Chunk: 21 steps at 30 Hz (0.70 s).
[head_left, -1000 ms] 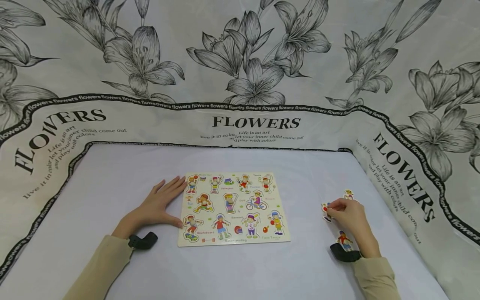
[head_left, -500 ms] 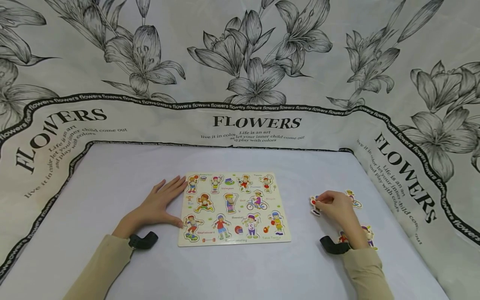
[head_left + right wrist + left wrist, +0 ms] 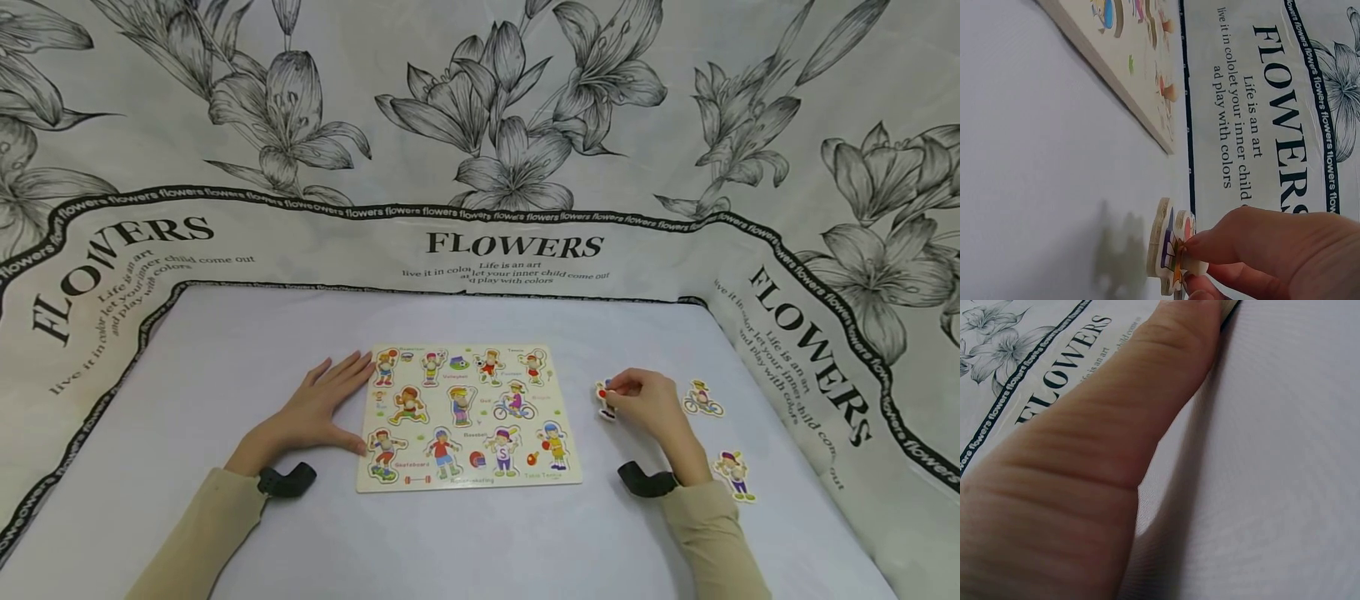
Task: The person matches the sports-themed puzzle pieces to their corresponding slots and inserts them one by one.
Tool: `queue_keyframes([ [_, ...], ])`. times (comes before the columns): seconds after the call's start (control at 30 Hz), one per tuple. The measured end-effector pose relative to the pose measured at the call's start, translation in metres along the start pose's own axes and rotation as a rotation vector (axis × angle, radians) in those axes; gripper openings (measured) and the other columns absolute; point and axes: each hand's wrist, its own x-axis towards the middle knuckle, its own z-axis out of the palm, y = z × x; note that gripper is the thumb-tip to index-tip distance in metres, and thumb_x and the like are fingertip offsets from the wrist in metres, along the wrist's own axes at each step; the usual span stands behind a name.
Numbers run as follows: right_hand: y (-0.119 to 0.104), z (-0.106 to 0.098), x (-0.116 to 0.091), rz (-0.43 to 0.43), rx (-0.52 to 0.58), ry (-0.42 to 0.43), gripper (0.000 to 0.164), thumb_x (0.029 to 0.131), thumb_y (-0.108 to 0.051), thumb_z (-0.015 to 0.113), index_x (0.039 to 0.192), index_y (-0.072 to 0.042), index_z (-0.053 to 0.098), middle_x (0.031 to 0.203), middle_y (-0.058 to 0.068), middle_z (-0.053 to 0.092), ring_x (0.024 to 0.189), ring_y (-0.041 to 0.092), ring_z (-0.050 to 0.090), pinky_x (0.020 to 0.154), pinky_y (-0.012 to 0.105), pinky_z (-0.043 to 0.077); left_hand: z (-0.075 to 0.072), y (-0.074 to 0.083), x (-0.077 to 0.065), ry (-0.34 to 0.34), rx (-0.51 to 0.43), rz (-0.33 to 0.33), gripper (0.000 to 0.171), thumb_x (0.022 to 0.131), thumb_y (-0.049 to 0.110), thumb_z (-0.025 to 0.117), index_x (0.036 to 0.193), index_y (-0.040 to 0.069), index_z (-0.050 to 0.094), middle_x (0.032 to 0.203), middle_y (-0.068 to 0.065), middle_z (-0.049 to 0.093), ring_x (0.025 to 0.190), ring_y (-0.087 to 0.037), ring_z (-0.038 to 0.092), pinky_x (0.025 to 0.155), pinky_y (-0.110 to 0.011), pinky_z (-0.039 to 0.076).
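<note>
A flat wooden puzzle board (image 3: 476, 492) printed with sports figures lies mid-table. My left hand (image 3: 315, 408) rests at its left edge, fingers spread straight, thumb (image 3: 1147, 381) reaching to the lower part of that edge. Right of the board, my right hand (image 3: 647, 402) pinches a small wooden puzzle piece (image 3: 602, 398), a child figure with a red round patch. In the right wrist view, thumb and fingers grip this puzzle piece (image 3: 1168, 247), held up off the cloth with its shadow beside it; the fingers cover part of it.
Past the right hand lie a cyclist puzzle piece (image 3: 703, 398) and a baseball-player piece (image 3: 735, 477). Black wrist cameras (image 3: 288, 482) sit on both wrists. A white cloth (image 3: 480, 550) covers the table, and flower-printed sheeting (image 3: 517, 250) rises around it.
My right hand has moved left toward the board with the puzzle piece in its fingers, uncovering the cyclist and baseball pieces. A red-shirted piece is now hidden by the right arm. The left hand stays put.
</note>
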Motion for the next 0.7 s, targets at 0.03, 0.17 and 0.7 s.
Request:
queue_keyframes([
  [0.03, -0.002, 0.001, 0.001, -0.007, 0.003, 0.0, 0.013, 0.083, -0.007, 0.075, 0.091, 0.002, 0.07, 0.075, 0.005, 0.064, 0.065, 0.015, 0.053, 0.054, 0.025, 0.042, 0.0, 0.0, 0.0, 0.002, 0.002, 0.001, 0.13, 0.06, 0.073, 0.079, 0.157, 0.005, 0.024, 0.165, -0.013, 0.018, 0.151, -0.034, 0.011, 0.119, -0.056, -0.001],
  [0.17, -0.011, 0.006, 0.005, -0.01, 0.019, -0.005, 0.014, 0.082, -0.007, 0.075, 0.091, 0.002, 0.069, 0.076, 0.006, 0.064, 0.066, 0.016, 0.053, 0.054, 0.024, 0.043, -0.001, 0.0, 0.0, 0.002, 0.006, 0.002, 0.13, 0.061, 0.072, 0.079, 0.157, 0.005, 0.025, 0.164, -0.013, 0.018, 0.151, -0.035, 0.012, 0.119, -0.057, 0.0],
  [0.7, -0.036, 0.02, 0.003, -0.041, 0.055, -0.041, 0.011, 0.082, -0.007, 0.074, 0.09, 0.0, 0.07, 0.074, 0.006, 0.063, 0.064, 0.018, 0.054, 0.054, 0.026, 0.044, -0.002, 0.002, 0.0, -0.002, 0.008, -0.001, 0.129, 0.061, 0.073, 0.078, 0.157, 0.005, 0.025, 0.164, -0.012, 0.018, 0.151, -0.034, 0.012, 0.119, -0.056, 0.0],
])
